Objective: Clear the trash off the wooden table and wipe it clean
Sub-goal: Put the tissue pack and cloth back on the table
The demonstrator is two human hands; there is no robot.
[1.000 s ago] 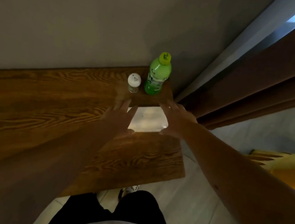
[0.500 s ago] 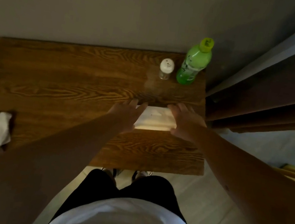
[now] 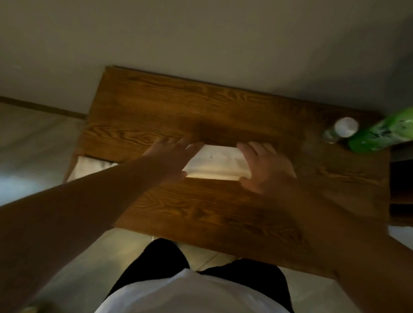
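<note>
A folded white cloth (image 3: 216, 162) lies flat on the middle of the wooden table (image 3: 234, 112). My left hand (image 3: 170, 154) presses on the cloth's left end with fingers spread. My right hand (image 3: 263, 168) presses on its right end, thumb along the near edge. A green plastic bottle (image 3: 396, 128) stands at the table's far right corner. Just left of it stands a small clear bottle with a white cap (image 3: 341, 129).
A second white cloth-like thing (image 3: 91, 167) sits at the table's left edge, partly hidden by my left forearm. The table backs onto a grey wall. Dark curtains hang to the right. Light floor lies to the left and below.
Both hands have slid the white cloth leftward along the table, from near the bottles at the right end to the middle. The bottles have not moved.
</note>
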